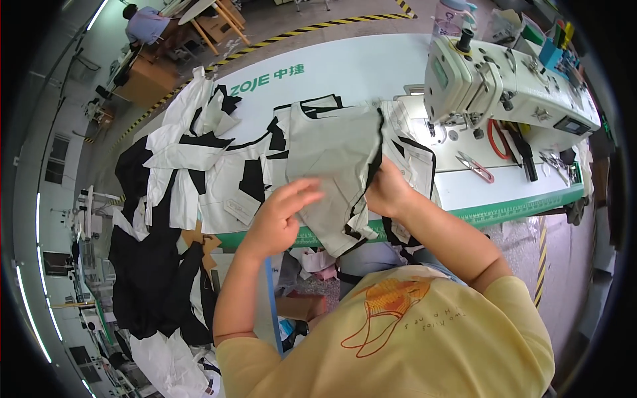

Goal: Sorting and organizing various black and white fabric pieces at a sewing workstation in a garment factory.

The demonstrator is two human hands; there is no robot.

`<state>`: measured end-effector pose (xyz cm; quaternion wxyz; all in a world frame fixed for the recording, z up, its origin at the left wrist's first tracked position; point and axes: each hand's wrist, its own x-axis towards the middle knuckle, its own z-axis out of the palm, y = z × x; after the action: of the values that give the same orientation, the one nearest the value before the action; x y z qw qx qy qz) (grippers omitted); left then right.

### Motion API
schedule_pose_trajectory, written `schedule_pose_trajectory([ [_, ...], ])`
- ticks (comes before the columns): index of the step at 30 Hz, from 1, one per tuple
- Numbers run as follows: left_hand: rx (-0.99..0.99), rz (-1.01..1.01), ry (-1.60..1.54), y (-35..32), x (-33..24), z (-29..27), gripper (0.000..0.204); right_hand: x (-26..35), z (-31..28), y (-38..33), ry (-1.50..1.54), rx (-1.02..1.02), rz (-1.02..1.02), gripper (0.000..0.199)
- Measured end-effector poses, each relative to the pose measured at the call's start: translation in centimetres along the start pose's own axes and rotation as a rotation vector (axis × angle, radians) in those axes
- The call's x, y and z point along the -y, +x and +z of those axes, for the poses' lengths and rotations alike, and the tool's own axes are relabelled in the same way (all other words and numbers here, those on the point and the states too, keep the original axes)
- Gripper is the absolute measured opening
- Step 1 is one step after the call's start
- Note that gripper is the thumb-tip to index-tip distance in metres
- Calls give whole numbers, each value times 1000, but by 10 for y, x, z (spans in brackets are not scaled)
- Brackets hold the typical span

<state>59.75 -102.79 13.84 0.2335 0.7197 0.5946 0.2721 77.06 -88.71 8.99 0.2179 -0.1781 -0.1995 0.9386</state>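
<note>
In front of me a large grey-white fabric piece (332,142) with black edging is lifted off the table, its lower end hanging over the front edge. My right hand (388,189) grips its black right edge; the fingertips are partly hidden behind the cloth. Over the left part of the piece hovers my left hand (282,212), fingers stretched out and slightly blurred, holding nothing. Under and beside it lie more white and black cut pieces (232,176), and another black-edged white piece (418,166) lies to the right.
A sewing machine (511,86) stands at the right. Before it lie red-handled thread snips (475,167) and black-handled scissors (524,156). A green measuring strip (511,204) runs along the table's front. Black cloth (156,278) hangs off the left side. Another person (149,26) sits far left.
</note>
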Motion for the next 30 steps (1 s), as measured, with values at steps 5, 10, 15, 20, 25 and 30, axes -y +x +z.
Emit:
schedule_pose_trajectory([
  [5,-309,-165,-135,33,-34,35,85,-16,19,-9,-192,-15,4,46],
  [10,-457,-291,75,42,-40,32,44,-26,22,-9,-439,-51,-19,61],
  [15,-694,-446,-545,25,-24,9,44,-26,17,-8,-360,-142,-40,36],
  [20,-915,-329,-1087,-18,-7,-26,49,-21,-4,-2,-229,-203,10,29],
  [25,-1132,-394,-1050,-58,17,-38,51,-20,-13,1,-159,-274,25,26],
  [30,-1091,-366,-1015,-51,5,-35,50,-22,-12,0,-191,-159,3,31],
])
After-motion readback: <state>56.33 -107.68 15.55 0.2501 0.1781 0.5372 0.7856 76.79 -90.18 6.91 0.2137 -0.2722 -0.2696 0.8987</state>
